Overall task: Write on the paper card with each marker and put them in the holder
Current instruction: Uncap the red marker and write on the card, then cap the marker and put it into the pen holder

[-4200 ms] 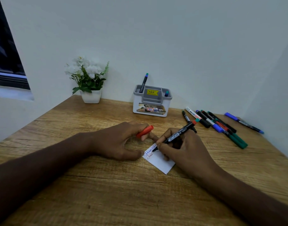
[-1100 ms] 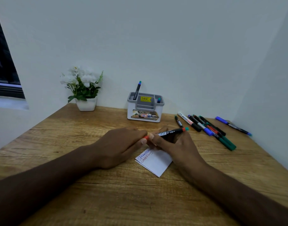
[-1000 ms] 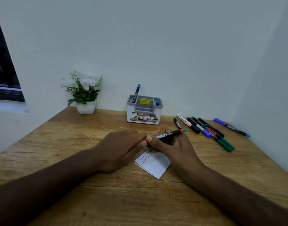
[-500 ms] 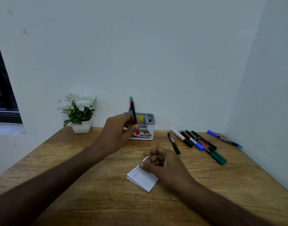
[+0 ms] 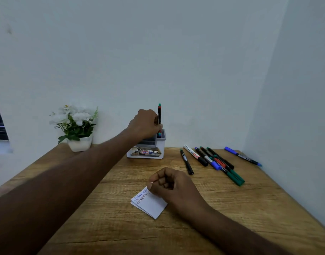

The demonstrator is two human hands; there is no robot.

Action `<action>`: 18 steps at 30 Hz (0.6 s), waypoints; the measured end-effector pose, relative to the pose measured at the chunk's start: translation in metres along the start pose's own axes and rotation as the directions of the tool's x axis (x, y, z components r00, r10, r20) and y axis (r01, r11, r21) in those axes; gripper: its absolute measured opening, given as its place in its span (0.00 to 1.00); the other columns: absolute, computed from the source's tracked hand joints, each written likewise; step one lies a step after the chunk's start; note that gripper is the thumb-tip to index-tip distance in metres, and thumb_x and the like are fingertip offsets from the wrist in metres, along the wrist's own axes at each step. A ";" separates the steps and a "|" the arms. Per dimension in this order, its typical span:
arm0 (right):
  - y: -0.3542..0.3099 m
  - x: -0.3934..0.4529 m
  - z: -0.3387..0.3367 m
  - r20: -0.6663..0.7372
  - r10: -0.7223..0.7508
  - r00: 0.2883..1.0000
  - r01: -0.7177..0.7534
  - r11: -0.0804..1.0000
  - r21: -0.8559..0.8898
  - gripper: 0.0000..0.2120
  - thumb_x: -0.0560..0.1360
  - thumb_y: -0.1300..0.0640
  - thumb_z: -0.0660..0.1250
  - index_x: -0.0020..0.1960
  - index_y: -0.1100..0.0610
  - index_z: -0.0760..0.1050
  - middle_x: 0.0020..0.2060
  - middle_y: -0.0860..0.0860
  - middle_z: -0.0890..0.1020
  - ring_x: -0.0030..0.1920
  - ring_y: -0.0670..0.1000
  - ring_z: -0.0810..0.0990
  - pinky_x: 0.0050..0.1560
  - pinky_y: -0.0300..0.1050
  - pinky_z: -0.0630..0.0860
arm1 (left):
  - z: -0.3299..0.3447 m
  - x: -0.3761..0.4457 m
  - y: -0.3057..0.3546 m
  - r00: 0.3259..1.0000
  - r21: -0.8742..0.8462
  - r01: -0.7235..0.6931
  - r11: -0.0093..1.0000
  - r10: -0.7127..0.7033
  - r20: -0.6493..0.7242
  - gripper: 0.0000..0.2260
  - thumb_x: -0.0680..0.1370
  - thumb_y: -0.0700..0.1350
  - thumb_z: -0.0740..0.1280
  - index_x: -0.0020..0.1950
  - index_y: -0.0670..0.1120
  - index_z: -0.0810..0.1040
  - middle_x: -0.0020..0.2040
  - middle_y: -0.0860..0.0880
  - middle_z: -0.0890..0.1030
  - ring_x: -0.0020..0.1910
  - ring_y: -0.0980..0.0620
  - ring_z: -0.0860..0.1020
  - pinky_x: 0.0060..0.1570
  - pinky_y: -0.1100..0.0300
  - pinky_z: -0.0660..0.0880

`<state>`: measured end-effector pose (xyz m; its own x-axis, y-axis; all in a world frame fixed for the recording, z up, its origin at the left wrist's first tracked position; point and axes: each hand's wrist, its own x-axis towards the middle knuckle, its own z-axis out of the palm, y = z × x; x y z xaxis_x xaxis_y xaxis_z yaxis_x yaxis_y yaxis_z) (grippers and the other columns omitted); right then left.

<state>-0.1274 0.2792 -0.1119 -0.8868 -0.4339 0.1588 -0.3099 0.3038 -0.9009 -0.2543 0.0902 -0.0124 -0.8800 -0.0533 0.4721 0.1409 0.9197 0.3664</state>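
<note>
Left hand [image 5: 144,126] is extended to the holder [image 5: 148,150] at the table's far edge, near the middle of that edge. Its fingers are curled round a black marker [image 5: 159,115], which stands upright with its red and green end uppermost; the lower end is at the holder's right-hand compartment, behind the fingers, and how far it is seated cannot be told. The coloured tips of other markers show inside that same compartment.

The holder is white with a grey insert and a printed label on its front face. It stands on the table [image 5: 250,208], close to the back wall.

Right hand [image 5: 173,186] rests near the middle of the table, fingers curled loosely inward, holding no marker. Its thumb and knuckles lie on the far right part of the paper card [image 5: 148,204]. The card is white, folded, and lies flat and skewed to the table's edges. It carries two short handwritten lines at its upper left corner, one blue and one red.

A loose group of markers [image 5: 213,161] lies toward the far right corner of the table: a black one nearest the holder, a white-barrelled one, then several overlapping with blue, red and green parts. One blue-capped marker [image 5: 242,156] lies apart from the group, close to the right-hand wall.

A potted plant [image 5: 75,126] with white flowers, in a white pot, stands at the far left corner
</note>
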 end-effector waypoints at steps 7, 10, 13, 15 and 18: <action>-0.001 -0.001 0.001 0.002 -0.007 1.000 0.007 1.000 -0.025 0.05 0.78 0.51 0.77 0.53 0.50 0.85 0.47 0.45 0.88 0.50 0.42 0.86 0.46 0.32 0.80 | -0.014 -0.011 -0.008 1.000 0.028 -0.024 0.999 0.024 -0.002 0.15 0.79 0.54 0.73 0.57 0.44 0.85 0.50 0.48 0.87 0.46 0.53 0.82 0.52 0.58 0.79; -0.002 -0.001 0.000 -0.007 -0.028 1.000 0.027 0.999 -0.031 0.05 0.79 0.51 0.76 0.53 0.50 0.85 0.46 0.45 0.88 0.50 0.45 0.85 0.47 0.35 0.81 | -0.029 -0.045 -0.013 0.983 -0.022 -0.114 0.993 0.110 -0.149 0.09 0.79 0.51 0.72 0.56 0.48 0.83 0.46 0.55 0.83 0.45 0.57 0.80 0.51 0.53 0.81; -0.003 0.000 -0.003 -0.036 -0.063 0.997 0.062 0.998 -0.030 0.01 0.79 0.52 0.76 0.50 0.49 0.86 0.44 0.45 0.88 0.48 0.46 0.86 0.48 0.42 0.84 | -0.033 -0.101 -0.012 0.939 -0.087 -0.320 0.943 0.304 -0.164 0.05 0.79 0.45 0.71 0.52 0.54 0.80 0.46 0.60 0.81 0.44 0.60 0.80 0.45 0.64 0.78; -0.003 0.004 -0.007 -0.090 -0.126 0.988 0.119 0.990 -0.078 0.01 0.79 0.53 0.76 0.48 0.48 0.86 0.42 0.43 0.88 0.46 0.42 0.86 0.44 0.37 0.82 | -0.028 -0.138 -0.012 0.928 -0.134 -0.370 0.919 0.371 -0.013 0.09 0.78 0.42 0.72 0.52 0.57 0.80 0.45 0.63 0.81 0.46 0.63 0.80 0.42 0.74 0.72; 0.004 0.015 -0.027 -0.239 -0.342 0.909 0.215 0.875 -0.435 0.01 0.78 0.56 0.76 0.49 0.51 0.87 0.37 0.37 0.83 0.45 0.37 0.83 0.43 0.29 0.78 | -0.020 -0.177 -0.020 0.931 -0.182 -0.333 0.925 0.353 0.091 0.11 0.78 0.41 0.71 0.51 0.59 0.80 0.46 0.65 0.81 0.48 0.63 0.80 0.40 0.75 0.71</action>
<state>-0.1515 0.2968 -0.1016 -0.7818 -0.2951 0.5492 -0.6105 0.5414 -0.5781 -0.0926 0.0730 -0.0870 -0.8108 0.3106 0.4961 0.5060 0.7980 0.3274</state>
